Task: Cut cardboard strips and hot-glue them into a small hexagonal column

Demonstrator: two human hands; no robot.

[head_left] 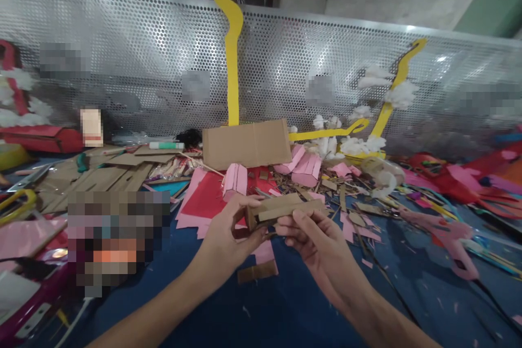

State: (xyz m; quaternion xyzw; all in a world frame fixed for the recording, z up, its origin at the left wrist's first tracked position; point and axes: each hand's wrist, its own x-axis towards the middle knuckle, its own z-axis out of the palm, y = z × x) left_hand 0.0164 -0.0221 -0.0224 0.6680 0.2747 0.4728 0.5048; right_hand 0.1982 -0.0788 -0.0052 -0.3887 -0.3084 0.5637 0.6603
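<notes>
Between my hands is a small folded cardboard box [281, 206], held above the blue table. My left hand [234, 228] grips its left end, thumb below and fingers over the top. With thumb and fingers, my right hand [314, 236] pinches its lower right edge. A dark gap shows along the box's near side. Below it on the table lie a loose cardboard strip [258, 271] and a pink paper scrap [266, 253]. Just behind my hands stands a pink paper box [235, 179], close to red paper sheets [207, 194].
A pink glue gun [442, 231] with a black cord lies at the right. Flat cardboard pieces [118, 176] cover the left back. A cardboard panel [247, 144] and a tall yellow hook shape [231, 65] stand against the perforated metal barrier [155, 54]. Paper and cardboard scraps litter the table.
</notes>
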